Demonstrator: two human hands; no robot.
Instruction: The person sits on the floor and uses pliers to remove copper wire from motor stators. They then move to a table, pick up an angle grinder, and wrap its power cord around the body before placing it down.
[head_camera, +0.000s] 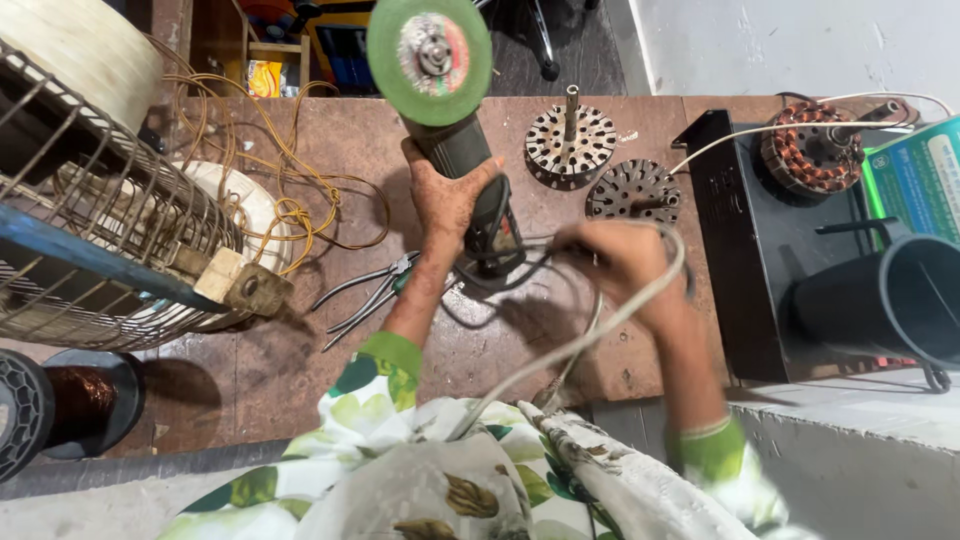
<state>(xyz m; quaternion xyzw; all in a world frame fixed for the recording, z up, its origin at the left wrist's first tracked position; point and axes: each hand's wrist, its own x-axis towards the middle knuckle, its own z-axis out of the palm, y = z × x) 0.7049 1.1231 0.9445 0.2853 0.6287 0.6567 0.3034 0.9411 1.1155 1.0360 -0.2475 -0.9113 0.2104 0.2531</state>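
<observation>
My left hand (447, 200) grips the dark body of an angle grinder (470, 170), held upright over the brown workbench (300, 360). Its green grinding disc (429, 55) points away from me. My right hand (620, 262), blurred by motion, is closed on the grinder's white power cord (575, 345) just behind the tool's rear end. The cord runs back toward my lap. Two pairs of pliers (375, 290) lie on the bench just left of my left forearm.
Two round motor stator plates (570, 140) (632, 190) lie beyond my hands. A wire fan guard (90, 230) and tangled copper wire (290, 200) fill the left. A black box (745, 260), a wound stator (810, 145) and a black bucket (890, 295) stand at right.
</observation>
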